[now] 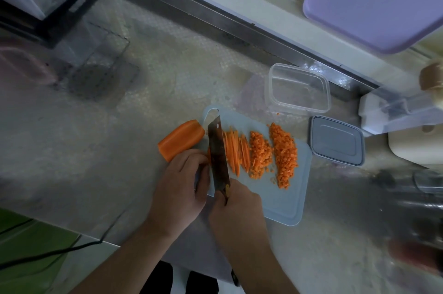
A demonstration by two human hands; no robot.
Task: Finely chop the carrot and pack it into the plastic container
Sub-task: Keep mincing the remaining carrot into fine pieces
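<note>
Right hand (236, 200) grips the handle of a cleaver (217, 149), fingers curled round it; handle itself almost fully hidden inside the fist. Blade stands edge-down on a pale blue cutting board (282, 200), just left of a fan of thin carrot strips (236, 152). Left hand (182, 182) sits beside the blade with fingers curled down against the board; the fingertips are hidden behind the blade and the knuckles, so what they pin down is hard to make out, only a sliver of orange shows at the blade's left face. The two hands are close together, nearly touching near the blade heel.

Uncut carrot chunk (179, 141) lies half off the board's left edge, on the counter (96, 149), touching the left hand's back. Right of the strips sit two piles of finely diced carrot (284, 152), both on the board, a few loose bits around them.

Clear plastic container (297, 89) stands on the counter just beyond the board's far corner, open; nothing visible in it. Its grey lid (336, 141) lies flat just right of the board.

Lavender tray or board (374, 3) at top right, cut off by the frame. White appliance (383, 113) at right edge, partly cropped and blurred. Left side and lower right corner smeared, objects there unreadable. Black cable (48, 251) runs at lower left.
</note>
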